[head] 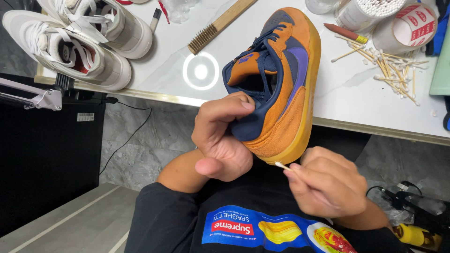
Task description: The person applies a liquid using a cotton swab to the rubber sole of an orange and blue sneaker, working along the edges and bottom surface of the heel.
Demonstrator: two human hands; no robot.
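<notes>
1. Head view looks straight down over a white counter (pixel 154 70) edge onto the person's lap and both hands.
2. Left hand (pixel 220 136) is clenched around the heel collar of an orange and navy sneaker (pixel 281 84), fingers hooked inside the opening. The grip holds the shoe off the counter with its side and gum sole edge turned toward the right hand.
3. Right hand (pixel 326 187) pinches a cotton swab (pixel 282 166) between thumb and fingertips. The tip touches the sole edge at the heel, just beside the left hand; a fine pinch suits work along a narrow rim.
4. Shoe position: toe over the counter, heel hanging past the front edge above the lap, so the lower rim is reachable.
5. Loose swabs (pixel 391 70) lie scattered on the counter near a round tub of swabs (pixel 368 11) and a roll of tape (pixel 408 28), near the right hand's side.
6. Wire brush (pixel 220 26) lies left of the sneaker; a pair of white sneakers (pixel 79 37) sits at the far left, well apart.
</notes>
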